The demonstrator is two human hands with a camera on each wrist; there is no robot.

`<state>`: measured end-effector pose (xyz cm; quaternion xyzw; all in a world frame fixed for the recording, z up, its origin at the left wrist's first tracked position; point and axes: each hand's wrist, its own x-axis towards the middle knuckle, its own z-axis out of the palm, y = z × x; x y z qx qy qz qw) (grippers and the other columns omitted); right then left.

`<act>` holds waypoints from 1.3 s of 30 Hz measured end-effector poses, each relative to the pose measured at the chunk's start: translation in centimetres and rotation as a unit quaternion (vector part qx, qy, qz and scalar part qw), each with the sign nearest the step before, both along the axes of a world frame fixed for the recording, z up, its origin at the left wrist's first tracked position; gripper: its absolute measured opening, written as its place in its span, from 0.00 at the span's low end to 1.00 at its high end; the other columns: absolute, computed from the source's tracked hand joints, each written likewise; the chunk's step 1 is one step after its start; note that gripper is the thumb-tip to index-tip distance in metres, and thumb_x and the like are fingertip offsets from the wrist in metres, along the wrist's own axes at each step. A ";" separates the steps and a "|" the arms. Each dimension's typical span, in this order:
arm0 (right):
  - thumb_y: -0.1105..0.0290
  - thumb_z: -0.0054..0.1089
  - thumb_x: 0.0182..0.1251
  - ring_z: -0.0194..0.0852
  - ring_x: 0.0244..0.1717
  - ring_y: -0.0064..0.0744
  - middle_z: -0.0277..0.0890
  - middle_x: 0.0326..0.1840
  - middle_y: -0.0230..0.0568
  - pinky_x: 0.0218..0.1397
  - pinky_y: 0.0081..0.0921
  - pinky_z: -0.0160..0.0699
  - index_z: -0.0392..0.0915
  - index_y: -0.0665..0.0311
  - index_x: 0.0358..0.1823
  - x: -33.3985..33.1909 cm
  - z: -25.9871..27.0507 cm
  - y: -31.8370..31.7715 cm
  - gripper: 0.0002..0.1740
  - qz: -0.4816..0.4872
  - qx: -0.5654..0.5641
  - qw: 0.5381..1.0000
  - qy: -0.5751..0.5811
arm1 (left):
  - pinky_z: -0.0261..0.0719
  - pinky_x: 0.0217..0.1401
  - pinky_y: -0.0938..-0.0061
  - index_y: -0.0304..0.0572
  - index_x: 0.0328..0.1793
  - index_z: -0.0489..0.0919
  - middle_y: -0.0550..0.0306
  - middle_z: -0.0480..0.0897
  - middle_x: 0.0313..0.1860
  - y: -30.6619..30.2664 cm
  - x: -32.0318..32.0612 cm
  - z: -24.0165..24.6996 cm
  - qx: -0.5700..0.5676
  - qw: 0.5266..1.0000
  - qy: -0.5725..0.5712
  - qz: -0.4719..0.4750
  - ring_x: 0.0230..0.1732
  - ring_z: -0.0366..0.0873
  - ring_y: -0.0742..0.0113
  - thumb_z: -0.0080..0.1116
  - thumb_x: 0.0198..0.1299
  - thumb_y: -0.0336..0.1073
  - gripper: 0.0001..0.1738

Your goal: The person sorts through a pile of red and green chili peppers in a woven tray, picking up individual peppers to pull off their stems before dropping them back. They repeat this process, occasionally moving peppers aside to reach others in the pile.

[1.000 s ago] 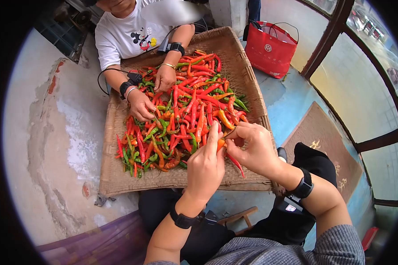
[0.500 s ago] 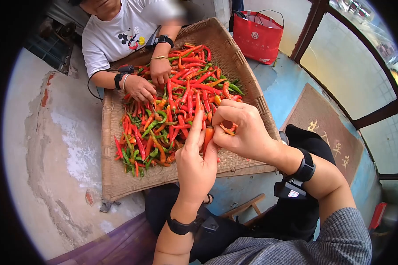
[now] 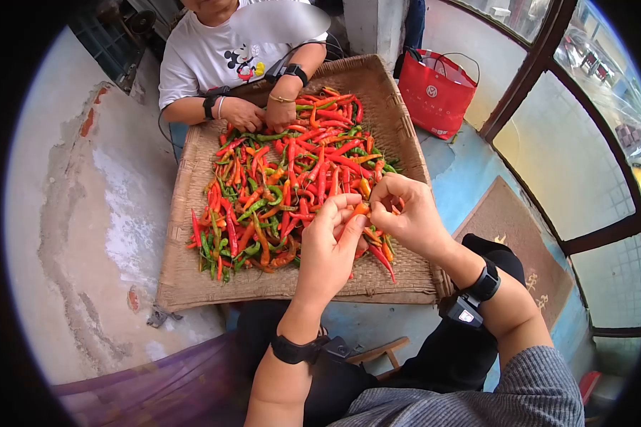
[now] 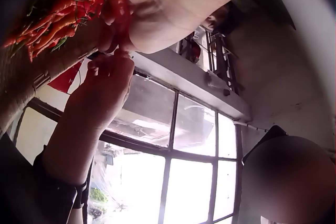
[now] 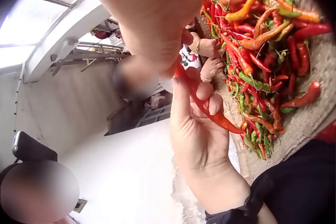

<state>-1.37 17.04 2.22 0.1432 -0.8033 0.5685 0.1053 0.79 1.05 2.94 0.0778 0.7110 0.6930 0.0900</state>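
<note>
A red-orange chili pepper (image 5: 211, 109) lies across my left hand (image 3: 329, 238), whose thumb and fingers hold it. In the head view, only its orange end shows between the two hands. My right hand (image 3: 411, 213) pinches at that upper end, fingertips close to the left thumb; the stem is hidden behind the fingers. Both hands are above the near right part of a big heap of red, orange and green chili peppers (image 3: 263, 213). This heap lies in a shallow woven basket (image 3: 214, 293).
Across the basket, a person in a white T-shirt (image 3: 206, 57) has both hands (image 3: 243, 114) at the heap's far edge. A red bag (image 3: 434, 96) stands on the floor beyond the right rim. To the right are a brown mat (image 3: 495, 228) and windows; a bare wall (image 3: 78, 249) is at left.
My left forefinger, straight before, has bent in around the chili pepper. My right hand stays at its end. The other person's hands have drawn back to the heap's far edge.
</note>
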 end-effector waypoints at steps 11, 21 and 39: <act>0.77 0.58 0.43 0.70 0.22 0.33 0.70 0.21 0.39 0.27 0.29 0.70 0.72 0.67 0.22 -1.5 -1.2 1.4 0.04 -0.002 0.047 0.997 0.053 | 0.64 0.26 0.87 0.33 0.58 0.69 0.58 0.78 0.32 0.9 -1.1 -1.0 0.075 0.993 -0.090 -0.026 0.23 0.64 0.82 0.47 0.69 0.31 0.14; 0.71 0.60 0.40 0.72 0.26 0.41 0.70 0.21 0.36 0.32 0.35 0.69 0.71 0.60 0.19 -1.0 -1.6 0.5 0.06 -0.032 0.132 0.983 0.120 | 0.62 0.25 0.88 0.33 0.56 0.69 0.61 0.74 0.28 -0.5 -0.2 -1.4 0.067 0.990 -0.119 -0.037 0.22 0.62 0.83 0.47 0.69 0.33 0.14; 0.85 0.43 0.53 0.73 0.29 0.21 0.73 0.27 0.32 0.37 0.17 0.73 0.73 0.68 0.33 -1.0 -3.2 0.3 0.10 0.175 -0.220 0.899 -0.337 | 0.73 0.35 0.82 0.38 0.57 0.69 0.60 0.75 0.41 -2.2 1.1 -2.0 0.179 0.960 -0.218 -0.005 0.32 0.72 0.76 0.47 0.70 0.36 0.14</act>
